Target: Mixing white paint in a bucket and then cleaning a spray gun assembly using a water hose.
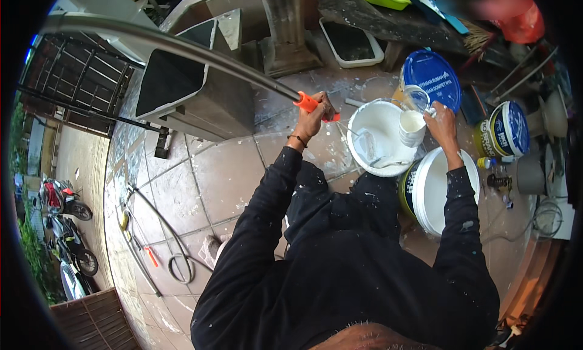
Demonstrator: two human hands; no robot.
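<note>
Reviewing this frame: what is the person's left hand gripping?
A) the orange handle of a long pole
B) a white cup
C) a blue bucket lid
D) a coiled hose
A: the left hand is closed around the orange handle of the long grey pole.

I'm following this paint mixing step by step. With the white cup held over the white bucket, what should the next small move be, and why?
Probably tip the small white plastic cup further, so its white liquid runs into the round white paint bucket. The right hand holds the cup over the bucket's far rim, apparently full, while the left hand grips the orange-handled long metal pole whose roller end rests in the bucket.
</note>
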